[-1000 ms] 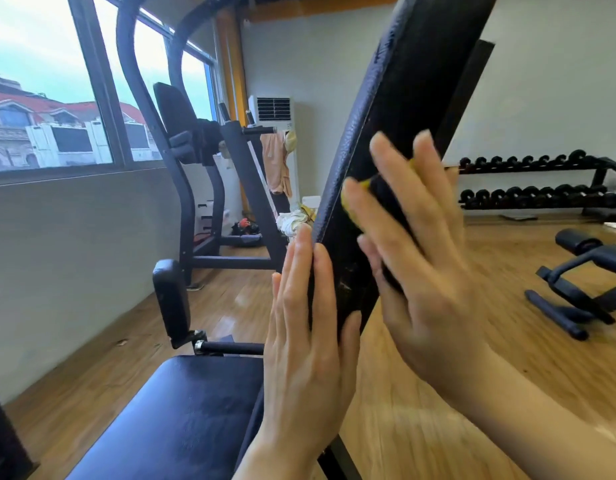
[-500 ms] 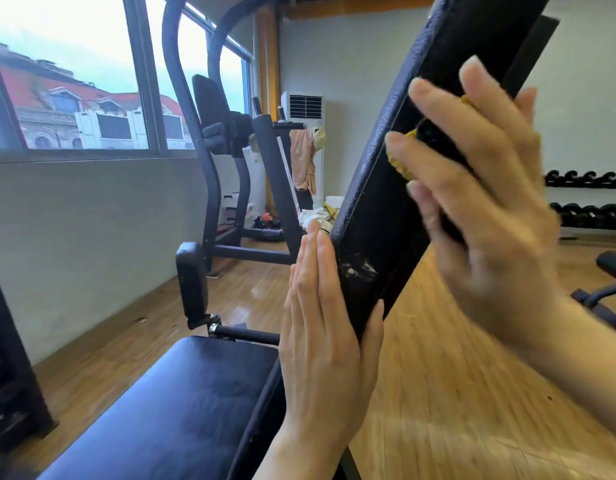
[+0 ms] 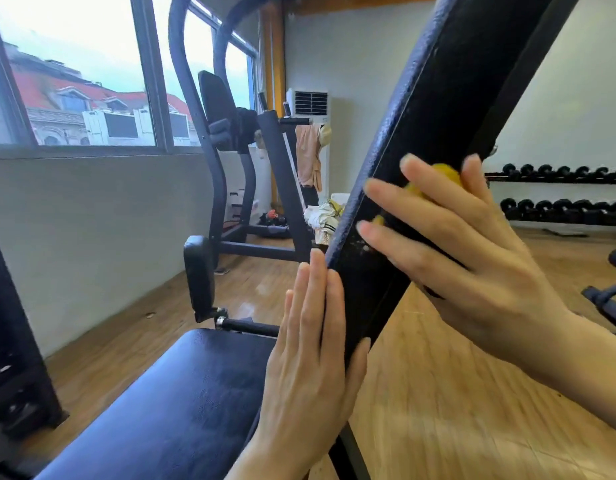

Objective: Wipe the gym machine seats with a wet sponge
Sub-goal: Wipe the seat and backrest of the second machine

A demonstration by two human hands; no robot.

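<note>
The machine's black padded backrest [image 3: 438, 116] rises steeply from lower centre to upper right. My right hand [image 3: 473, 265] presses a yellow sponge [image 3: 447, 173] flat against the backrest's side face with straight fingers; only bits of the sponge show past them. White scuff marks lie by my fingertips. My left hand [image 3: 310, 358] rests flat on the backrest's front edge lower down, fingers straight, thumb lying on the side face. The dark blue seat [image 3: 182, 393] lies below and to the left, with nothing on it.
A padded arm rest [image 3: 199, 275] stands beyond the seat. Another machine [image 3: 227, 133] is by the window. A white air conditioner [image 3: 310, 109] with hanging clothes is in the corner. Dumbbell racks [image 3: 559, 188] line the right wall. A bench's legs [image 3: 608, 296] are at right.
My right hand slid the sponge up the backrest, then back down to just above the scuff marks. My left hand has stayed in place on the front edge.
</note>
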